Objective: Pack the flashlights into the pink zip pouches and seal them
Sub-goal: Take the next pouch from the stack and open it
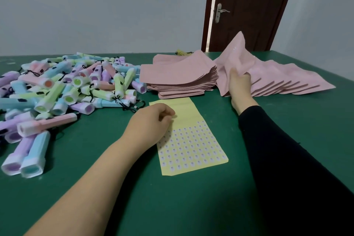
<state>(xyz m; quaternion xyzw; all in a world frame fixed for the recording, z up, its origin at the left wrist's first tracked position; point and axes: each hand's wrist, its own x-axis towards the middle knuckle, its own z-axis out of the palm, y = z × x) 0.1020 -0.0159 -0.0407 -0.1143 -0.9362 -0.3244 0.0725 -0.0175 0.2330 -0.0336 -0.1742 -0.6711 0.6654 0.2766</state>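
Nearest the lens, a black sleeve runs out to the right hand, whose fingers and thumb are curled round a crumpled pink plastic zip pouch held up on end. It stands against a fanned row of bulging pink pouches, probably so it can be laid there as finished work. The bare-armed left hand rests on a yellow sheet of small stickers with its fingers curled under. I cannot tell whether it pinches a sticker, perhaps one meant for the seal. Beyond lies a flat stack of empty pink pouches, and left of that a heap of pastel plastic flashlights on the green table, both within easy reach.
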